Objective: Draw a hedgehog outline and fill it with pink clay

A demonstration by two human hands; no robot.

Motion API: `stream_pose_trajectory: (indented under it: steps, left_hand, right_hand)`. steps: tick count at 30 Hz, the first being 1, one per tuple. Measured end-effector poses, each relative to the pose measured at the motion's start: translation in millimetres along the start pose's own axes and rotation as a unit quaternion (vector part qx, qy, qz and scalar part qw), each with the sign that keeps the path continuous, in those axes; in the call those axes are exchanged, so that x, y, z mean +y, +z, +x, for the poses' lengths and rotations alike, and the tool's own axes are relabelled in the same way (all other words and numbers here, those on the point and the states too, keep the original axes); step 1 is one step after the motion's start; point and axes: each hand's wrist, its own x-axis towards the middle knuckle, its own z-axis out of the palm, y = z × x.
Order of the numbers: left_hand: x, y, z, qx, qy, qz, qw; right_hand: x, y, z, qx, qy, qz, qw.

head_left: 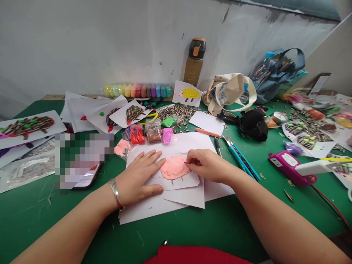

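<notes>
My left hand (141, 178) lies flat with its fingers stretched out, pressing on a small sheet of white paper (187, 184). On that sheet is a flattened oval of pink clay (174, 168), with short drawn legs below it. Just right of the oval, my right hand (205, 165) is closed in a pinch at its edge. A dark, thin tip, looking like a sunflower seed (186, 163), shows at the fingertips; the rest is hidden. Larger white sheets (134, 211) lie underneath. Bags of red clay (137, 135), brown clay (153, 132) and purple clay (167, 135) sit beyond.
A pile of sunflower seeds (178, 112) lies behind the clay bags. To the right are a blue utility knife (242, 157), an orange pen (207, 132) and a magenta glue gun (293, 168). A pixelated phone (88, 179) lies left. A bottle (194, 62) stands by the wall.
</notes>
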Motion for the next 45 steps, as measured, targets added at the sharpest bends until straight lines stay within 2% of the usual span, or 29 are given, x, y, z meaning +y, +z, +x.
stream_pose_trajectory:
  steps: [3, 6, 9, 11, 15, 21, 23, 27, 29, 39, 42, 45]
  left_hand:
    - [-0.3, 0.6, -0.6, 0.0, 0.0, 0.001, 1.0]
    - [-0.8, 1.2, -0.8, 0.001, 0.0, 0.001, 1.0]
    - [-0.8, 1.1, -0.5, 0.006, 0.002, 0.0, 1.0]
    - [-0.5, 0.7, -0.2, 0.005, 0.001, -0.001, 1.0]
    - [0.0, 0.3, 0.3, 0.005, 0.001, -0.004, 1.0]
    - [-1.3, 2.2, 0.4, 0.011, 0.003, -0.009, 1.0]
    - [-1.7, 3.0, 0.6, 0.013, 0.006, -0.011, 1.0]
    - [-2.0, 3.6, 0.2, 0.017, 0.007, -0.01, 1.0]
    - [-2.2, 3.5, -0.4, 0.024, 0.011, -0.009, 1.0]
    - [-3.5, 4.2, -1.1, 0.026, 0.013, -0.012, 0.999]
    - [-3.4, 3.6, -1.2, 0.017, 0.012, -0.009, 1.0]
    - [-3.6, 3.5, -1.3, 0.027, 0.018, -0.017, 0.999]
  right_hand:
    - [1.2, -1.7, -0.6, -0.003, 0.006, 0.031, 0.999]
    - [2.4, 2.3, 2.2, 0.039, 0.008, 0.055, 0.998]
    - [2.5, 10.5, 7.6, 0.089, -0.002, 0.028, 0.996]
    - [1.5, 14.9, 10.7, 0.1, -0.007, -0.004, 0.995]
    - [-2.1, 13.6, 9.6, 0.069, -0.024, -0.031, 0.997]
    - [-4.1, 1.6, -1.6, 0.007, -0.028, -0.005, 1.0]
    - [-2.6, 1.1, -1.9, 0.012, -0.021, 0.013, 1.0]
    - [0.1, 5.2, 3.8, 0.069, -0.002, 0.031, 0.997]
    - [-0.3, 6.8, 6.5, 0.076, 0.007, 0.02, 0.997]
    - [-2.4, -5.7, -4.3, -0.047, -0.01, 0.011, 0.999]
    - [-0.5, -6.5, -5.2, -0.038, -0.013, 0.024, 0.999]
    - [0.0, -4.0, -3.3, 0.001, 0.0, 0.042, 0.999]
